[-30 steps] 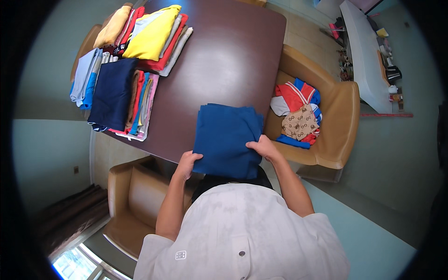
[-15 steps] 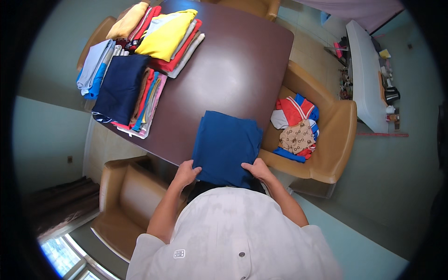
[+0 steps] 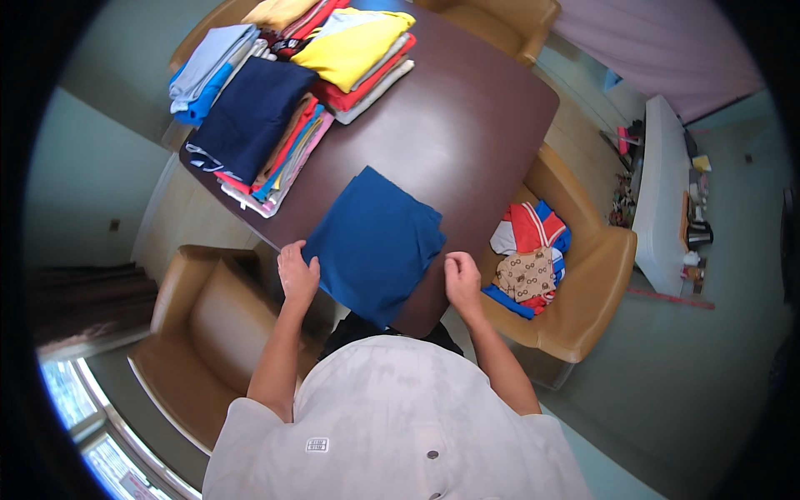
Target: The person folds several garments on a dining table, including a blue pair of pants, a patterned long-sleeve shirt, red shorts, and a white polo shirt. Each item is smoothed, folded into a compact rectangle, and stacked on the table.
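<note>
A folded blue garment (image 3: pixel 375 242) lies flat at the near end of the dark table, turned at an angle; its exact kind does not show. Beside its left edge is my left hand (image 3: pixel 298 273), open, fingers apart, close to the fabric. My right hand (image 3: pixel 463 282) is just off the garment's right side with its fingers curled in, and nothing shows in it.
Folded clothes stand in stacks at the table's far left, one topped by a navy garment (image 3: pixel 258 117), another by a yellow one (image 3: pixel 354 50). On the tan chair (image 3: pixel 596 283) at right lies a loose heap of clothes (image 3: pixel 527 271). Another tan chair (image 3: pixel 208 333) stands at left.
Both hands have let go of the blue garment's near corners and moved apart to its sides. The garment now rests turned on the table. The whole view has shifted a little.
</note>
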Available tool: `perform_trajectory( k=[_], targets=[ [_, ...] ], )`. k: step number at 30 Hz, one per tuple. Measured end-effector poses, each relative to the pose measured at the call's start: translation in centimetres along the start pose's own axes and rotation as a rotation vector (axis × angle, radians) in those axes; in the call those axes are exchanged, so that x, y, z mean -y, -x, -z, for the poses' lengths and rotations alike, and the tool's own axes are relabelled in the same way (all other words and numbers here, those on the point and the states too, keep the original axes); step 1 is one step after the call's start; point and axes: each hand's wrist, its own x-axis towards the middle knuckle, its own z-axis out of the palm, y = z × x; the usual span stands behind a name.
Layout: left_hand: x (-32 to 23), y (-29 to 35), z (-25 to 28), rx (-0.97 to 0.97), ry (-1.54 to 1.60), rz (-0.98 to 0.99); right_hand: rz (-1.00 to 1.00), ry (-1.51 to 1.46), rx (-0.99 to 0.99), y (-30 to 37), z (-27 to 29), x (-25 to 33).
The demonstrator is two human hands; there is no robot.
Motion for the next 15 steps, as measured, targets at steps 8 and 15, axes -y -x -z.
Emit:
perform_trajectory(
  k=[8,15],
  targets=[
    [-5.2,4.1,-0.4,0.094,-0.007,-0.398,0.352,0.321,0.082,-2.1,-4.7,4.6],
    [-4.8,6.1,-2.1,0.301,-0.13,-0.411,0.012,0.529,0.2,-6.4,-4.0,2.2]
  ],
)
